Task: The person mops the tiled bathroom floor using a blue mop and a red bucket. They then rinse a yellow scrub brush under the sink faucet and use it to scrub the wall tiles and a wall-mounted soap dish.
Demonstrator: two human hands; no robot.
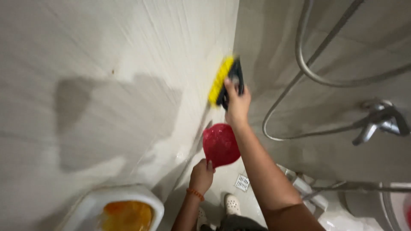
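The right hand (236, 102) is clenched around the dark back of a scrub brush (224, 81), reaching far up near the corner where the two tiled walls meet. The brush's long axis runs steeply up and slightly right, and its yellow bristles face left — pressed against the left wall (128, 64), just above a darker wet patch (115, 115). The left hand (201, 175) sits lower and nearer, fingers pinched on the rim of a red scoop (220, 145), which hangs directly below the brush. A shower hose (308, 64) loops on the right wall, well apart from both hands.
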